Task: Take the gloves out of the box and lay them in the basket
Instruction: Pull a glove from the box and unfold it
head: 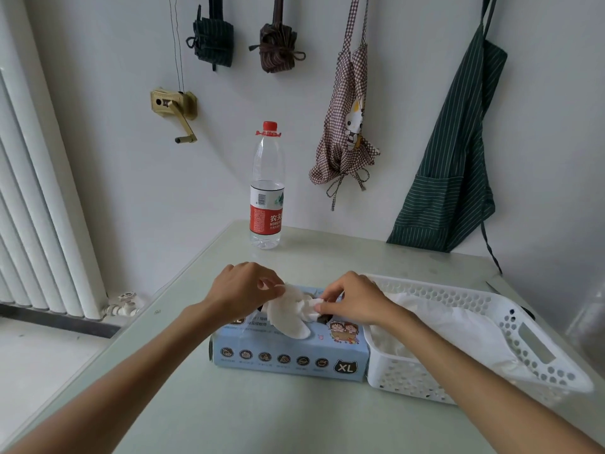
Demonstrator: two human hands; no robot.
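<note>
- Over the slot in the top of the blue box (pixel 289 350), in the head view, both hands work one thin white glove (pixel 291 314). The left hand (pixel 244 286) pinches its upper edge between thumb and fingertips; the right hand (pixel 352 301) pinches the bunched part right at the opening.
- The glove is only partly out: its loose end droops over the front of the box top while the rest runs back into the slot under the right fingers.
- Risk, as I judge it: the film looks clingy, so a pull may drag a second glove out with it, or leave the next one hanging from the slot. The cause would be the sheets sticking together inside.
- Another risk: the box looks light and neither hand holds it down, so a firm tug could lift it or slide it along the table (pixel 262 417), nudging the white basket (pixel 510 326) that sits touching its right end.
- A sharp pull with both pinches apart could also stretch or tear such thin material.
- The glove looks translucent white, crumpled and limp, with no clear finger shapes visible.
- Similar white film already lies heaped in the basket, so some gloves appear delivered.
- A water bottle (pixel 266 191) stands well behind the box, out of the way.
</note>
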